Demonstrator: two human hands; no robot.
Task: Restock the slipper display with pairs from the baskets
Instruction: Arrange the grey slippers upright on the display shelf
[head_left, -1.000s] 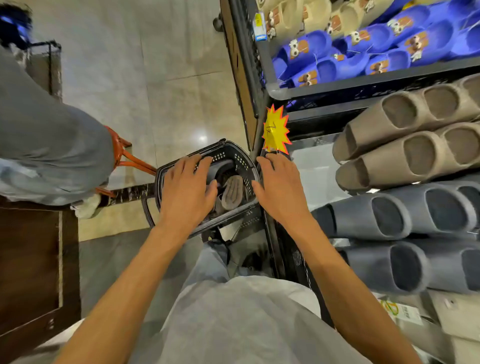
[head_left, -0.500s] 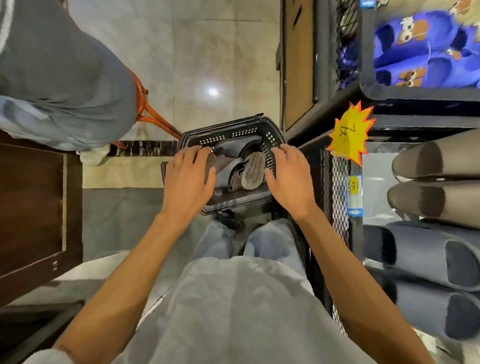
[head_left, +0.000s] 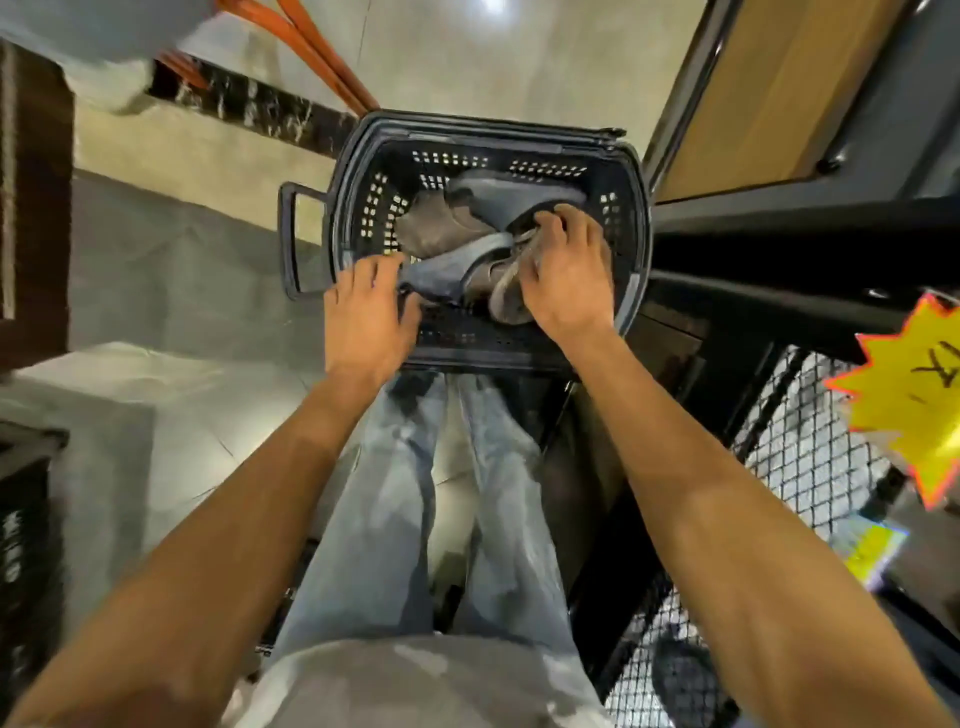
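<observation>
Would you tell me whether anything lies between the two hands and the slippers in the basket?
Nothing visible does: the left hand grips a grey slipper and the right hand grips a brown slipper inside the basket.

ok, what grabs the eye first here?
The dark basket at top centre, holding a jumble of grey and taupe slippers. Both hands are in it: the right hand curls round slippers, the left hand touches a blue-grey slipper. A yellow starburst tag glares at the right edge.
</observation>
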